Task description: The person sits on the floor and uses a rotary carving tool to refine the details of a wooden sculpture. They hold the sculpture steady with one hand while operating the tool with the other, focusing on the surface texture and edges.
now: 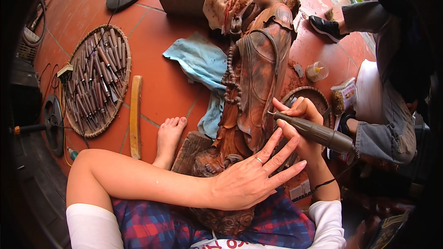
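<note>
A reddish-brown wooden statue [263, 74] with carved robes and a string of beads lies lengthwise before me, its base near my lap. Gripped in my right hand [304, 113] is a dark olive rotary carving tool [323, 134], its thin bit pointing left at the statue's right side. Whether the bit touches the wood I cannot tell. My left hand [247, 180] lies across the statue's lower end, fingers spread and stretched toward the tool, holding nothing. Beneath it, the carved base is partly hidden by my forearm.
On the left, a round woven tray [121, 103] holds several wood-handled chisels, with a curved wooden stick [135, 115] beside it. A light blue cloth [196, 62] lies against the statue. At right are a small jar [316, 71] and a seated person's leg [385, 140]. A wooden box [182, 1] stands behind.
</note>
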The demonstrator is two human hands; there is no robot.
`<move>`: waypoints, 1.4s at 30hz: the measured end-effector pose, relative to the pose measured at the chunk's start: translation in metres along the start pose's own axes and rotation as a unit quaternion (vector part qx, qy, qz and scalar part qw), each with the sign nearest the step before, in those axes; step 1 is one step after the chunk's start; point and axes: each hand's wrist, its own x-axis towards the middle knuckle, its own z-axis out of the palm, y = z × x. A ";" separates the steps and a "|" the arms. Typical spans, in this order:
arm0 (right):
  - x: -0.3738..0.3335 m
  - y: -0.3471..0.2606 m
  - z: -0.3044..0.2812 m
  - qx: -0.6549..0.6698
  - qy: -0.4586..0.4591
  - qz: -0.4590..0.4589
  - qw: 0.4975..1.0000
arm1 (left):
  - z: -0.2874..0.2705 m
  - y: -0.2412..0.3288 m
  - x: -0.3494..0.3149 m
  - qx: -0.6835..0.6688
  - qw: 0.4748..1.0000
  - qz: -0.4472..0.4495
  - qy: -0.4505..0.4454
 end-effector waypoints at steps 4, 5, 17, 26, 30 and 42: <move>0.000 0.000 0.000 -0.012 -0.013 0.004 1.000 | -0.001 0.001 -0.002 0.015 1.000 -0.002 -0.006; -0.001 0.000 0.000 -0.013 -0.014 0.002 1.000 | -0.002 0.001 -0.003 0.019 1.000 -0.003 -0.009; -0.002 0.005 -0.007 -0.011 -0.061 -0.036 0.997 | 0.002 0.006 -0.010 0.003 0.999 0.001 -0.033; -0.010 -0.006 -0.021 0.014 -0.115 -0.024 0.993 | 0.000 0.019 -0.012 -0.031 0.998 0.029 -0.048; -0.030 -0.015 -0.017 0.059 -0.061 0.020 0.996 | -0.001 0.025 -0.014 -0.039 0.997 0.047 -0.043; -0.058 0.011 0.003 -0.015 -0.011 -0.138 0.990 | -0.005 0.023 -0.018 0.007 0.997 0.010 -0.081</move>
